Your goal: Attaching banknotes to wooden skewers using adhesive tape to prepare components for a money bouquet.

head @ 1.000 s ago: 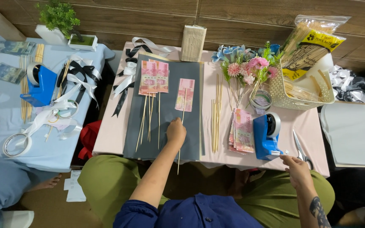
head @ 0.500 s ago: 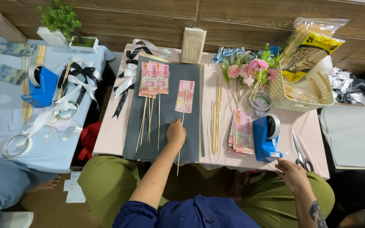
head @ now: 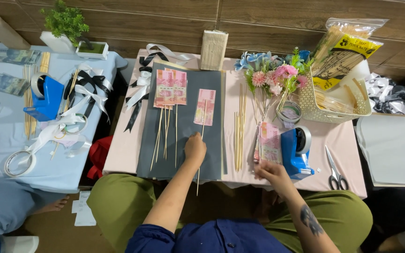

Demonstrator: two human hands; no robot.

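lying finished at the left of the dark sheet (head: pixel 212 159): a fan of pink banknotes (head: pixel 170 87) already fixed to thin sticks (head: pixel 165 136), stems trailing toward the near edge. pressing down with the left hand (head: pixel 195 149), fingers curled narrow on the single skewer (head: pixel 199 154) that carries one more pink note (head: pixel 205 107) at its far end; this piece judged mid-assembly, note and stick lined up on the sheet. waiting just right of the sheet: a loose bundle of bare skewers (head: pixel 240 126) on the pink desk (head: pixel 343 140), so more mounting judged left to do. reaching with the right hand (head: pixel 270 172), fingers half closed at the near end of the stack of pink notes (head: pixel 269 143), touching or just beside it; whether gripping anything cannot be told. standing just beside that hand: the blue tape dispenser (head: pixel 296 149), then scissors (head: pixel 336 171) farther right. resting unused behind: artificial flowers (head: pixel 275 75).
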